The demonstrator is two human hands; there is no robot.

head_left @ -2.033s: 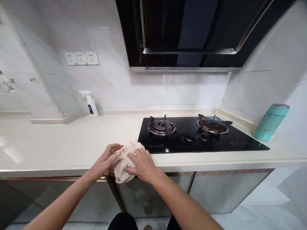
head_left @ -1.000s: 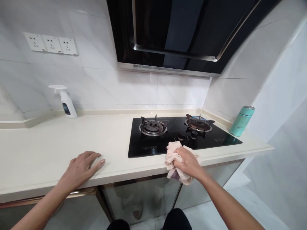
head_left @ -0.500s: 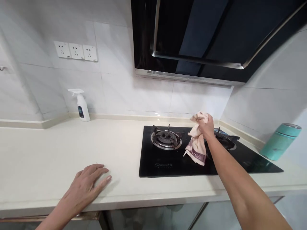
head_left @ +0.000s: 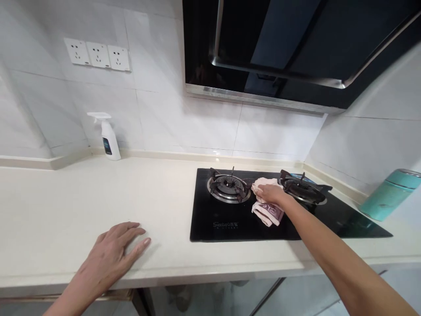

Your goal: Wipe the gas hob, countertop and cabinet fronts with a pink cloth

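My right hand [head_left: 270,193] presses a pinkish cloth [head_left: 267,214] with a purple printed band onto the black glass gas stove [head_left: 226,228]. The cloth lies bunched between the left burner [head_left: 229,188] and the right burner [head_left: 302,189]. The fingers curl over its upper part, and some of their tips are hidden in the folds. My left hand [head_left: 113,250] rests on the cream countertop [head_left: 158,197] to the left of the stove, fingers apart, holding nothing.
A white spray bottle [head_left: 110,139] stands at the back left by the wall, below three sockets [head_left: 98,55]. A teal flask [head_left: 391,195] is at the right by the stove. The black range hood [head_left: 263,48] hangs low over the burners.
My right hand has come down from above the back of the stove, and the hanging cloth now lies on the glass. My left hand stays on the counter. The view has shifted slightly.
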